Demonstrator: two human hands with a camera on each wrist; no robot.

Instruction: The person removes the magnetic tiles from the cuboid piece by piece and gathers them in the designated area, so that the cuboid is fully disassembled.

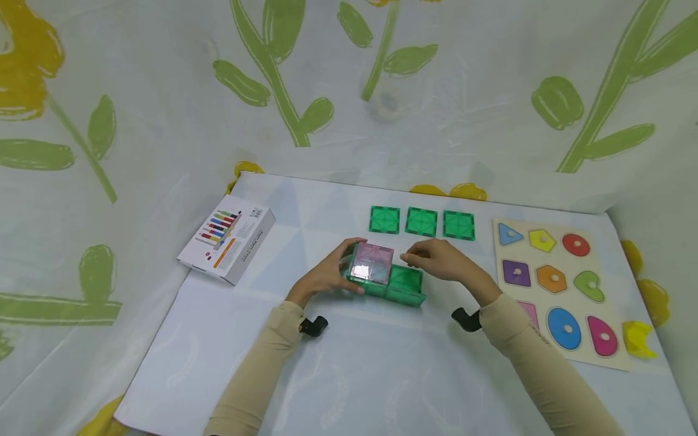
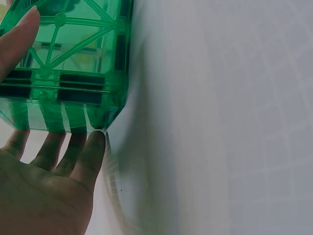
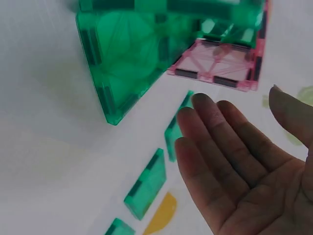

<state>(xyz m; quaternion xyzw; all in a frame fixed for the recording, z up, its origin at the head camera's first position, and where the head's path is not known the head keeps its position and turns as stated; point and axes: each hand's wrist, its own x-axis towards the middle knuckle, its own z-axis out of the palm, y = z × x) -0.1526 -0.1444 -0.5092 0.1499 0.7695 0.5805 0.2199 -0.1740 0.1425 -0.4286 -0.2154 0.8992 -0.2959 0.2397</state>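
Note:
A small structure of see-through green magnetic tiles [image 1: 406,297] stands in the middle of the table. On top of its left part lies a pink magnetic tile [image 1: 376,254]. My left hand [image 1: 326,274] grips the structure's left end, thumb on the front and fingers at the back; the left wrist view shows the thumb [image 2: 22,39] against a green tile face [image 2: 78,44]. Just right of the structure is my right hand [image 1: 444,260], holding nothing. In the right wrist view its fingers [image 3: 230,147] are loosely extended, apart from the tiles.
Behind the structure, three flat green tiles [image 1: 421,221] lie in a row. To the right is a knobbed shape puzzle board [image 1: 591,321], with a yellow piece [image 1: 638,339] beside it. A white printed box [image 1: 226,239] lies at the left table edge.

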